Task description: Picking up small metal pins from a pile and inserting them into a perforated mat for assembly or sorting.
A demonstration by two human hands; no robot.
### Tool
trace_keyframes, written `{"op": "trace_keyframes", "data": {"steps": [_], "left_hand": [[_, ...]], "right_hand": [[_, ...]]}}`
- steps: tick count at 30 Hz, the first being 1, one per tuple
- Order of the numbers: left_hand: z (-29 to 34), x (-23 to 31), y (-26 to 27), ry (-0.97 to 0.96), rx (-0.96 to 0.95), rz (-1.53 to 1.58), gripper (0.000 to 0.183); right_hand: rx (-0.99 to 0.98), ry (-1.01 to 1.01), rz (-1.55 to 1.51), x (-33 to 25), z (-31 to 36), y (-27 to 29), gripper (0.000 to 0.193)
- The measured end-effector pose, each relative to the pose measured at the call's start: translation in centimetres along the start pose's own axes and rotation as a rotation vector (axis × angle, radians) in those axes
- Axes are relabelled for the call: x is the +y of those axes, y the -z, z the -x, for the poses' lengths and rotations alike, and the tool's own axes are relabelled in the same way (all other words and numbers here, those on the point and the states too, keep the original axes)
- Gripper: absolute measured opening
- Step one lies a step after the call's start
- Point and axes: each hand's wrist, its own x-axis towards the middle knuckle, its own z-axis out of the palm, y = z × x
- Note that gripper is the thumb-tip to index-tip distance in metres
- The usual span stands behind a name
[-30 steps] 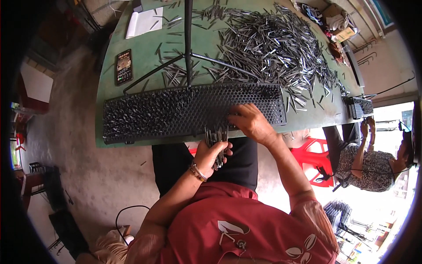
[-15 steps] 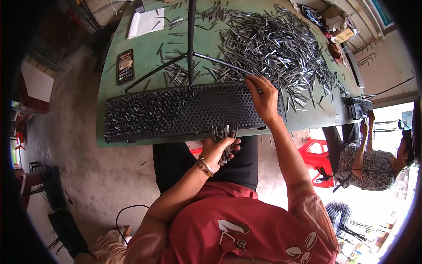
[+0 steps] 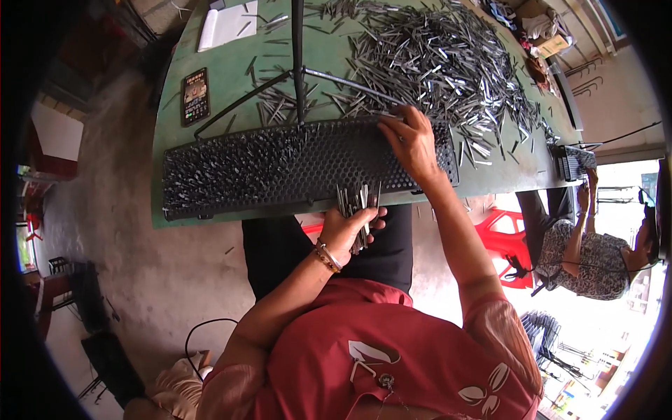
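A long black panel [image 3: 336, 164] full of round holes lies along the near edge of the green table. Its left half is packed with upright dark strips [image 3: 227, 168]; bare holes show across the middle and right. My left hand [image 3: 343, 229] is closed round a bundle of thin metal strips [image 3: 357, 199], just below the panel's front edge. Over the panel's right part, my right hand [image 3: 416, 148] has its thumb and fingers bent together near the back edge. Whatever those fingertips hold is too small to make out.
A large heap of loose strips [image 3: 448, 66] covers the table's back right. A black rod stand [image 3: 299, 63] rises behind the panel. A phone [image 3: 196, 96] and a white pad [image 3: 227, 26] lie at left. At far right another person [image 3: 584, 255] works beside a red stool [image 3: 500, 238].
My right hand has shifted slightly left over the panel. The left hand keeps its bundle below the front edge. The whole view has tipped a little, so the table appears higher.
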Motion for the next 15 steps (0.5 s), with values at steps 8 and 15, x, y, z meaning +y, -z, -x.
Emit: {"op": "trace_keyframes", "data": {"steps": [8,15], "left_hand": [[0.1,0.3,-0.1,-0.085,0.004,0.014,0.021],[0.0,0.9,-0.7,-0.158,0.011,-0.029,0.022]], "right_hand": [[-0.214,-0.364,-0.481,-3.4,1.4,3.1,0.027],[-0.609,-0.663,-0.784,-4.6,3.0,4.2,0.023]]}}
